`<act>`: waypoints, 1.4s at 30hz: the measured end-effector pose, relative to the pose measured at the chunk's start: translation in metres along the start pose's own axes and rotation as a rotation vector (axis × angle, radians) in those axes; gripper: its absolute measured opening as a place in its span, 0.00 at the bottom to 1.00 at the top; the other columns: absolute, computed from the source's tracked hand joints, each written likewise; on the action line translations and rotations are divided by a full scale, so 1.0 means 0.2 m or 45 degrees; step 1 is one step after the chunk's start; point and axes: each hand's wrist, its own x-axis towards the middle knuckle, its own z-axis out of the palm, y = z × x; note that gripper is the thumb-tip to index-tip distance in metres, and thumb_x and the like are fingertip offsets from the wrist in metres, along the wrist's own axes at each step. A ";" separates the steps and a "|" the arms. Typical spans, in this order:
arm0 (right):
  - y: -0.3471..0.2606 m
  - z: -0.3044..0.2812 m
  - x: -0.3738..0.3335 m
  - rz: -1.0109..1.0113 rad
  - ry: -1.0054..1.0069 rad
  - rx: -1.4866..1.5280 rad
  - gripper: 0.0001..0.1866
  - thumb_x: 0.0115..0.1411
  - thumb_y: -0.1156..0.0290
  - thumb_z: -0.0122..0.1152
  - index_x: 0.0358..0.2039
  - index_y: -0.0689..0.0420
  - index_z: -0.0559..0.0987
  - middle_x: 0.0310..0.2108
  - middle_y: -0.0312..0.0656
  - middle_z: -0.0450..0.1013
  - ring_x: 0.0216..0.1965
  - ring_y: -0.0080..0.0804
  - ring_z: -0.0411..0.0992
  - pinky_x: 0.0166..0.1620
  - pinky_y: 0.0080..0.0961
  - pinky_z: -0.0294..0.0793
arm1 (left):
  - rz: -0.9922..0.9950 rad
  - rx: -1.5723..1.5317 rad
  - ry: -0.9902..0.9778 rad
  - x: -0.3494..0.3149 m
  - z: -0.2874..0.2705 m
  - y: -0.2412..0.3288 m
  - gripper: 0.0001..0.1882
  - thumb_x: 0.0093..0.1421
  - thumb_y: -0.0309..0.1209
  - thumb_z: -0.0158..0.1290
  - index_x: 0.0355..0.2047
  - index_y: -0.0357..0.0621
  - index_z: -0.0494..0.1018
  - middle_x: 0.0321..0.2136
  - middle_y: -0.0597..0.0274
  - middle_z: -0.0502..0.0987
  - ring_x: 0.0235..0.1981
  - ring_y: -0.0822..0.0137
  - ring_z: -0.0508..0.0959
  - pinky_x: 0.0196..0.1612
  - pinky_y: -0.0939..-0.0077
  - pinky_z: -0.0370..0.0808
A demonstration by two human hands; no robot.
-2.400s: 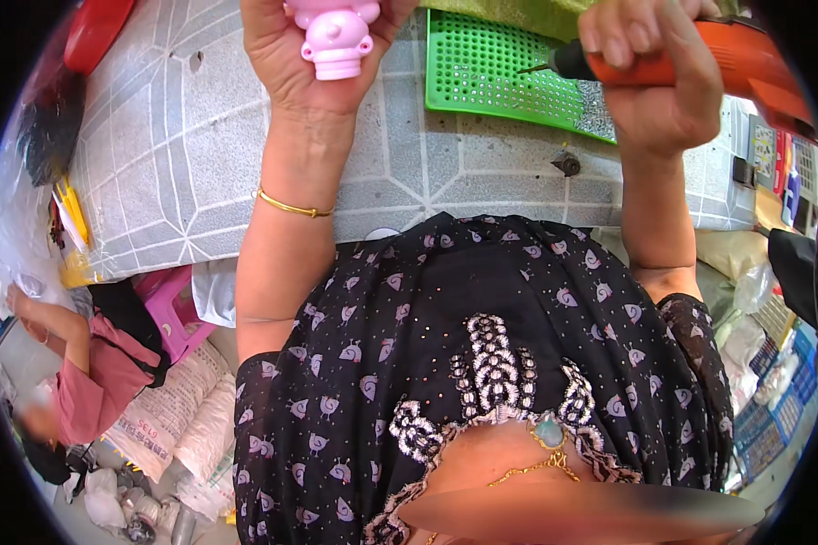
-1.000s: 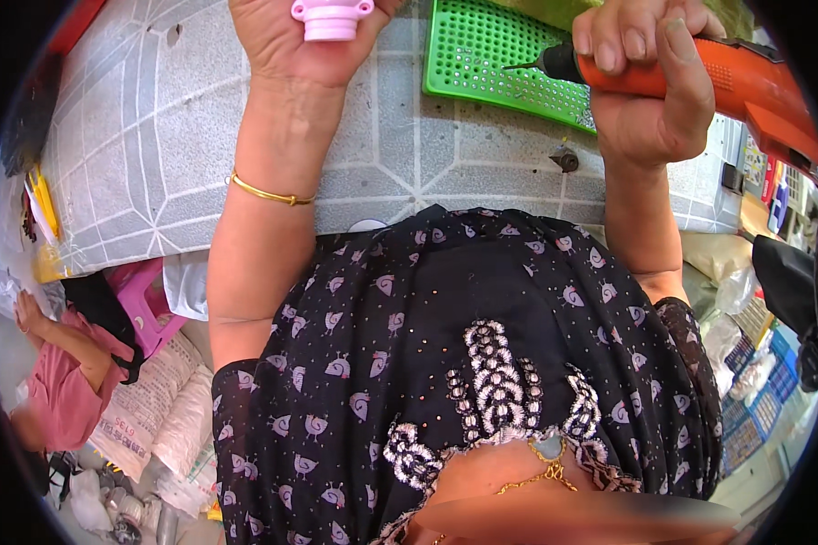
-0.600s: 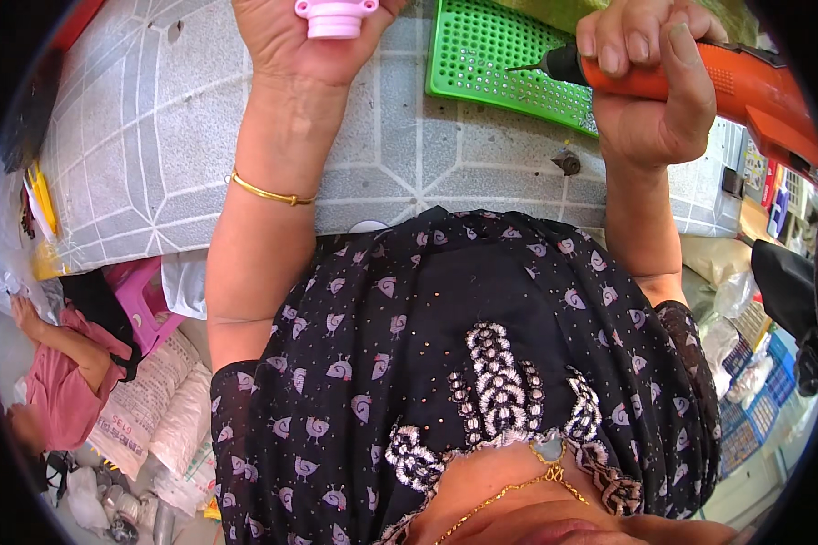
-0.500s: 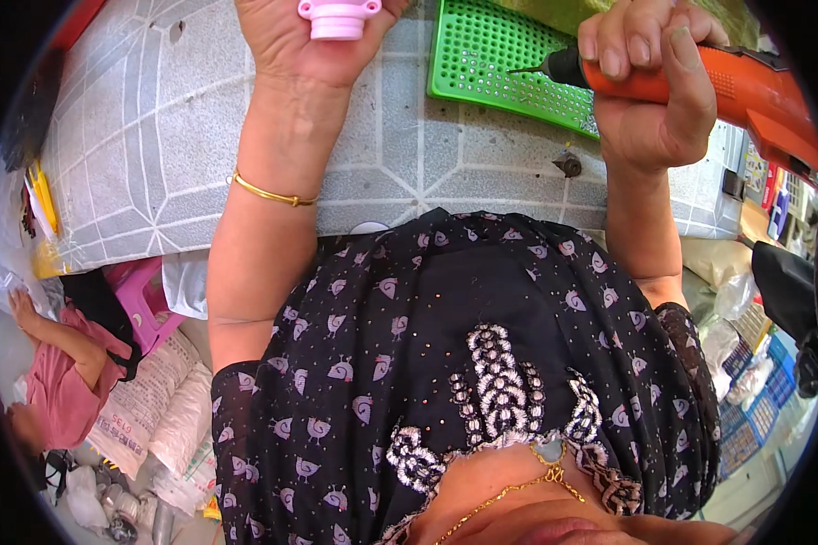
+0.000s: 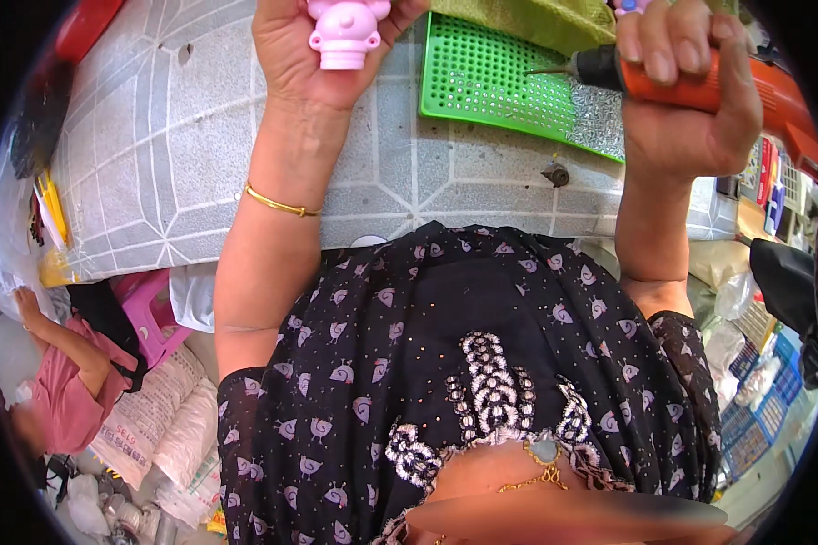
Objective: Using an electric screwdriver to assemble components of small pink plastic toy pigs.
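While my left hand point(image 5: 311, 84) holds a pink toy point(image 5: 344, 41) to the left of the green tray point(image 5: 509, 125), with the toy's round neck toward me, its fingertips run out of view. My right hand point(image 5: 689, 109) is wrapped round an orange electric screwdriver point(image 5: 777, 102) at the tray's right end, the thin bit point(image 5: 547, 72) pointing left over the holes; whether it touches anything I cannot tell.

A wide stretch of gray tablecloth point(image 5: 214, 150) spreads left of the tray, past my left forearm, and a narrower strip runs from the tray's front rim to the table's near edge. On that strip, a small dark cone-shaped piece point(image 5: 555, 173) lies near the tray. Loose silver screws point(image 5: 595, 113) crowd the tray's right part, below the bit. A yellow-green cloth point(image 5: 536, 25) hides the tray's far edge. Well left of the tray, off the table, are another person's arm point(image 5: 68, 350), a pink stool point(image 5: 154, 318) and white sacks point(image 5: 145, 418); well right are blue baskets point(image 5: 759, 422).
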 end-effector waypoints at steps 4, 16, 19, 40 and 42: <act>0.01 0.05 0.04 0.020 0.038 0.054 0.10 0.68 0.67 0.56 0.40 0.52 0.64 0.25 0.34 0.65 0.20 0.24 0.65 0.29 0.23 0.70 | 0.006 0.010 0.011 0.00 0.00 -0.01 0.33 0.61 0.49 0.62 0.57 0.36 0.69 0.42 0.36 0.80 0.38 0.43 0.83 0.43 0.50 0.85; 0.01 -0.08 -0.03 -0.011 0.001 -0.129 0.11 0.66 0.69 0.58 0.41 0.51 0.63 0.25 0.34 0.65 0.20 0.24 0.66 0.29 0.24 0.70 | -0.099 -0.108 -0.090 0.05 -0.07 0.03 0.31 0.62 0.48 0.61 0.56 0.37 0.72 0.44 0.35 0.79 0.40 0.40 0.83 0.45 0.47 0.85; 0.03 -0.08 -0.04 -0.016 0.031 -0.091 0.12 0.66 0.68 0.59 0.41 0.51 0.64 0.24 0.35 0.65 0.20 0.25 0.66 0.29 0.24 0.70 | -0.105 -0.108 -0.093 0.05 -0.09 0.03 0.30 0.62 0.48 0.61 0.55 0.37 0.72 0.44 0.35 0.79 0.40 0.40 0.83 0.45 0.46 0.85; 0.05 -0.14 -0.07 -0.003 0.007 -0.105 0.13 0.64 0.68 0.61 0.41 0.51 0.64 0.25 0.35 0.65 0.20 0.25 0.67 0.30 0.25 0.72 | -0.081 -0.072 -0.063 0.04 -0.08 0.02 0.27 0.63 0.49 0.61 0.53 0.41 0.75 0.42 0.36 0.80 0.38 0.41 0.84 0.43 0.48 0.85; 0.05 -0.14 -0.06 -0.003 0.047 -0.074 0.13 0.64 0.68 0.61 0.41 0.51 0.64 0.25 0.35 0.65 0.20 0.25 0.67 0.30 0.25 0.72 | -0.094 -0.078 -0.043 0.05 -0.09 0.02 0.27 0.63 0.49 0.61 0.54 0.41 0.75 0.42 0.36 0.81 0.38 0.41 0.84 0.43 0.48 0.85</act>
